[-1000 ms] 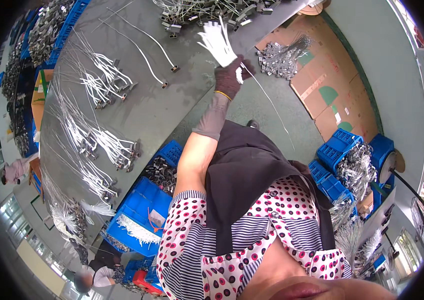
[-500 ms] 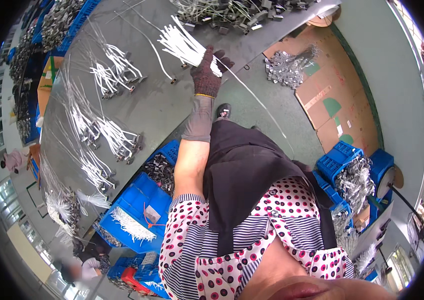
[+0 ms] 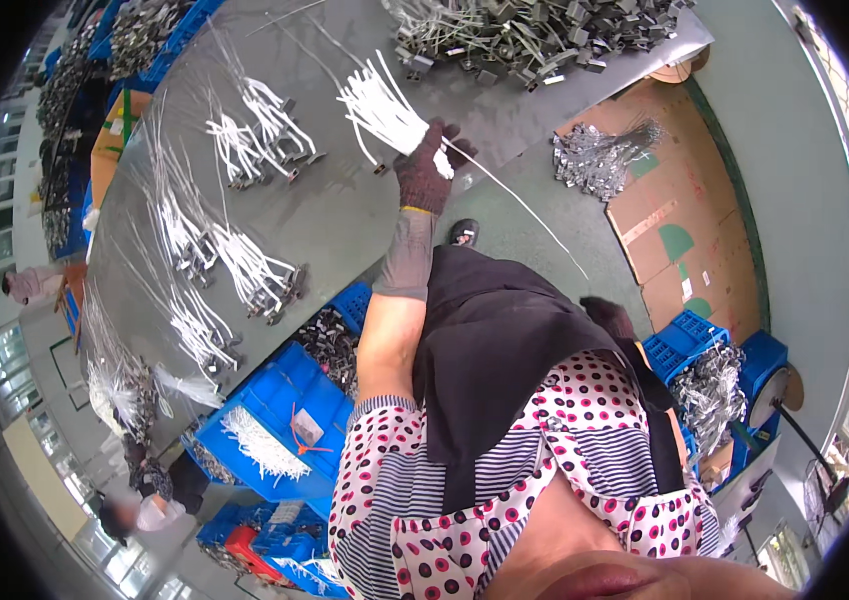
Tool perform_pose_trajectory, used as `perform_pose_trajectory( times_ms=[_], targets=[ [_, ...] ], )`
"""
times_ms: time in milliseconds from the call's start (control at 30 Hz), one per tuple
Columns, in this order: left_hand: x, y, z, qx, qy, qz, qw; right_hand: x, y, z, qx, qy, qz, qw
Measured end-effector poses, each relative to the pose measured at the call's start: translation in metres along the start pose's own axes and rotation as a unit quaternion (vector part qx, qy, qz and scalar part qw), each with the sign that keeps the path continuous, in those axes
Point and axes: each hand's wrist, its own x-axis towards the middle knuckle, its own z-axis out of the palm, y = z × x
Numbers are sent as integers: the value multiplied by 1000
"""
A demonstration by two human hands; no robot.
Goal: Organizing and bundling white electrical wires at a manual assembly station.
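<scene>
My left hand (image 3: pixel 429 165), in a dark knit glove, is closed around a bundle of thin white tubes (image 3: pixel 382 112). The tubes fan out over the grey table's edge, and their lower ends show below the fingers. From the same hand a thin pale wire (image 3: pixel 535 212) slants down to the right; whether it is gripped or just lies against the fingers, I cannot tell. My right hand (image 3: pixel 609 317), also gloved, hangs by the right side of the black apron, its fingers largely hidden.
Bunches of white-sleeved wires with dark connectors (image 3: pixel 257 270) lie across the grey table (image 3: pixel 320 235). A pile of connectors (image 3: pixel 545 45) covers its far end. Blue crates (image 3: pixel 290 375) stand at the left, others (image 3: pixel 685 340) at the right. Flattened cardboard (image 3: pixel 690 235) bears metal parts (image 3: pixel 595 160).
The whole view has shifted slightly. My right hand has come into clearer sight beside the apron. My left hand keeps hold of the white tubes.
</scene>
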Motion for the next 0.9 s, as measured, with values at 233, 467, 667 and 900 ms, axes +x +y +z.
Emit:
perform_pose_trajectory(
  times_ms=[233,467,667,900],
  targets=[
    [-26,-32,0,121,-60,-85,987,147,-176,-12,56,12,-15,998],
    [-8,-9,20,294,-34,41,954,234,-268,-11,187,32,-56,980],
    [7,20,8,377,-55,70,922,279,-314,3,358,-30,166,918],
    [6,13,-32,706,-137,233,654,283,-286,19,249,-51,63,965]
  ],
)
